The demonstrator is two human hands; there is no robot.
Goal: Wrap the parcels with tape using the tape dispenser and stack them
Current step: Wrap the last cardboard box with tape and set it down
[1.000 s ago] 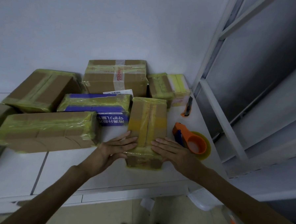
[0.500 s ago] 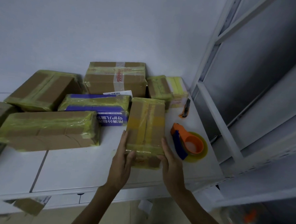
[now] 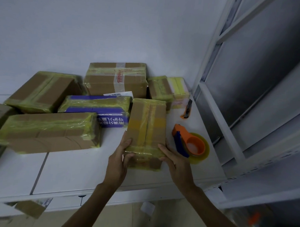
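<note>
Two hands hold one taped brown parcel [image 3: 147, 129] by its near end. The left hand [image 3: 119, 161] grips the left corner, its fingers [image 3: 126, 143] curled round the side. The right hand [image 3: 177, 164] grips the right corner, its fingers [image 3: 161, 158] wrapped round the near edge. The parcel lies lengthwise on the white counter [image 3: 73, 170], banded with yellow tape; whether its near end is lifted off the surface I cannot tell. Just right of the parcel, apart from it, sits the orange and blue tape dispenser [image 3: 189, 145] with its yellowish roll. Right of the parcel's far end lies an orange and black utility knife [image 3: 186, 110]. Just beside the parcel's far left side is a blue printed parcel [image 3: 95, 107], and left of that a long brown parcel [image 3: 47, 130] lies crosswise. Behind the parcel, near the wall, stand a large brown parcel [image 3: 116, 78], a small one [image 3: 160, 89] and a pale yellow box [image 3: 179, 90] — further left another brown parcel [image 3: 42, 92] sits at an angle. Right of the parcel rises a white metal rack [image 3: 231, 135].
</note>
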